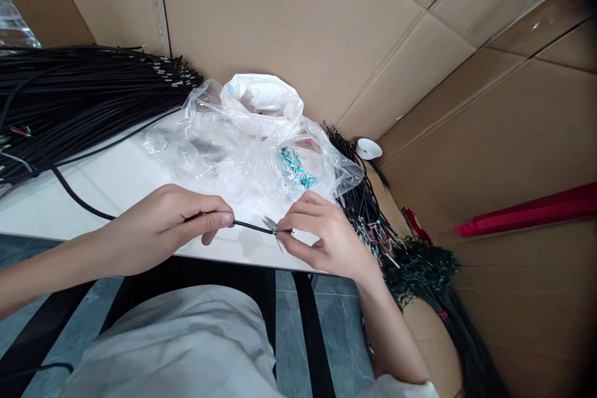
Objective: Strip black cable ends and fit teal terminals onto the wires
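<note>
My left hand (186, 217) is closed around a black cable (254, 226), thumb on top, a short length sticking out to the right. Thin loose strands show at the cable's tip. Over that tip, the fingertips of my right hand (321, 233) are pinched together. A small grey pointed metal blade (269, 222) pokes out beside these fingertips; its handle is hidden, so I cannot tell the kind of tool. Behind my left wrist the cable runs back to the left across the white table (112, 183).
A large bundle of black cables (93, 84) lies at left. Crumpled clear plastic (205, 149) holds teal scraps (298, 168), near a white bag (263, 96). More cables with bared coloured wires (373, 230) lie at right, beside dark green bundled strands (424, 267). Cardboard walls (289, 12) enclose the table.
</note>
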Available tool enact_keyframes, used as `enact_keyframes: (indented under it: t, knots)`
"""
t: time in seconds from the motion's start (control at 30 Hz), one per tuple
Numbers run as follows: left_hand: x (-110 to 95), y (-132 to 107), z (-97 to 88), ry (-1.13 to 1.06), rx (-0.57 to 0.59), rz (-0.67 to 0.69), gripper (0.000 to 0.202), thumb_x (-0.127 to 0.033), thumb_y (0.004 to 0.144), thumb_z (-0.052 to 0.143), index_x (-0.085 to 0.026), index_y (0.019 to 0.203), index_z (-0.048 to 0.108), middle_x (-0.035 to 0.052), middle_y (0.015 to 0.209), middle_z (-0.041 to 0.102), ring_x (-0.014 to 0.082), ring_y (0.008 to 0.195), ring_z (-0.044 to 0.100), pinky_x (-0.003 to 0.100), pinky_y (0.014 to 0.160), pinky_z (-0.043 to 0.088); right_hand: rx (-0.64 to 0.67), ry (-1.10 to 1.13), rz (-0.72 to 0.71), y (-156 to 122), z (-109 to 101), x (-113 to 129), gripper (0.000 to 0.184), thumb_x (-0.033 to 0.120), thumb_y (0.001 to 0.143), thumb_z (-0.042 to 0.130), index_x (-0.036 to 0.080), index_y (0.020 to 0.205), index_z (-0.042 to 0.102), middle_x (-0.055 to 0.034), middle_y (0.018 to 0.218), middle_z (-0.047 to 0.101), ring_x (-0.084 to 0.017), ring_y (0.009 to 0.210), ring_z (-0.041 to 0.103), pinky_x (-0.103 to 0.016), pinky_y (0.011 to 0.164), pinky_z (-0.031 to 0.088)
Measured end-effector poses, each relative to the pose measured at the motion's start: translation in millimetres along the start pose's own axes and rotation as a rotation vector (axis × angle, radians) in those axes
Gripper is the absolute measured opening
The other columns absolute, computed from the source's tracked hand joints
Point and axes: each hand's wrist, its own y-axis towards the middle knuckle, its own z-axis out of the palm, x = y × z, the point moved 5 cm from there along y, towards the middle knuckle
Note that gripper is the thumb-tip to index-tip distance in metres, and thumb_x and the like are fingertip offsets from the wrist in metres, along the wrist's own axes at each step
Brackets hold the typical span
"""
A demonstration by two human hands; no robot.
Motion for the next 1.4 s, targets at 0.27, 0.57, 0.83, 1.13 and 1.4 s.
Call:
enact_keyframes:
  t: [0.27,0.57,0.83,1.13,1.4]
  knots:
    - [3.1,10.9,4.9,-0.070,0.257,-0.049,0.046,-0.051,0.100,0.048,-0.021,0.070,0.066,-0.0025,0.056,0.056,0.0114,0.051,0.048,0.024,0.049,0.032,0.372,0.123,-0.129,18.5,9.1,20.3,0.028,0.010,0.082,0.061,0.024,0.058,0.060,-0.0014,0.064,0.061,-0.018,0.066,0.045,-0.033,0.068,0.042]
    - [8.5,16.2,-2.5,-0.326,0.380,-0.065,0.035,-0.045,0.098,0.055,-0.023,0.077,0.074,-0.0026,0.057,0.064,0.0109,0.052,0.051,0.020,0.049,0.036,0.221,0.601,-0.004,18.9,2.2,-16.1,0.010,0.028,0.090,0.072,0.024,0.091,0.080,-0.0024,0.078,0.074,-0.014,0.065,0.060,-0.029,0.065,0.048]
    - [11.2,17.0,-1.8,-0.386,0.397,-0.091,0.033,-0.043,0.096,0.057,-0.023,0.076,0.075,-0.0011,0.056,0.063,0.0106,0.051,0.050,0.020,0.048,0.037,0.209,0.654,-0.129,18.7,0.7,-4.6,0.011,0.019,0.090,0.073,0.025,0.096,0.081,-0.0038,0.085,0.079,-0.016,0.077,0.070,-0.031,0.072,0.054]
    - [11.8,17.7,0.8,-0.496,0.447,-0.110,0.034,-0.039,0.096,0.058,-0.016,0.076,0.073,0.0001,0.052,0.058,0.0073,0.045,0.036,0.018,0.041,0.026,0.142,0.610,-0.205,17.1,1.6,0.6,0.013,0.022,0.096,0.068,0.014,0.091,0.077,-0.0074,0.083,0.078,-0.013,0.078,0.069,-0.026,0.072,0.053]
    - [18.1,17.1,0.5,-0.546,0.445,-0.119,0.034,-0.042,0.095,0.060,-0.017,0.077,0.074,0.0006,0.052,0.057,0.0065,0.044,0.034,0.017,0.039,0.022,0.025,0.566,-0.260,13.2,2.8,-4.2,0.011,0.025,0.095,0.069,0.016,0.091,0.075,-0.0051,0.082,0.077,-0.012,0.077,0.068,-0.027,0.073,0.053]
